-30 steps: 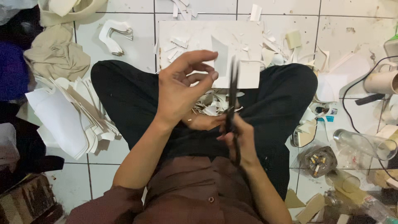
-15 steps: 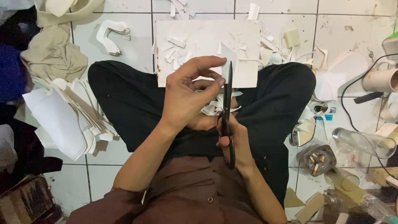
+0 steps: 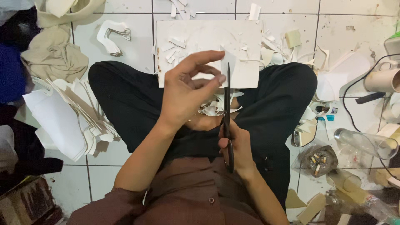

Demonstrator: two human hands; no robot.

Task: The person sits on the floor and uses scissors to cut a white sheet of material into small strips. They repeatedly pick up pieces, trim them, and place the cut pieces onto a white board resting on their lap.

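The right hand (image 3: 235, 143) has raised the clenched black scissors (image 3: 227, 112) upright beside the left hand (image 3: 189, 89), which pinches a small white paper piece (image 3: 228, 60), so the cutting looks underway

Black scissors (image 3: 227, 121) stand upright, blades nearly closed against a small white paper piece (image 3: 228, 62).

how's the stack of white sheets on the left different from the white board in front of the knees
The stack of white sheets is many fanned layers with uneven edges; the white board is one flat rectangle. The stack's top is bare; the board is strewn with small offcuts. Both are white and rest on the tiled floor.
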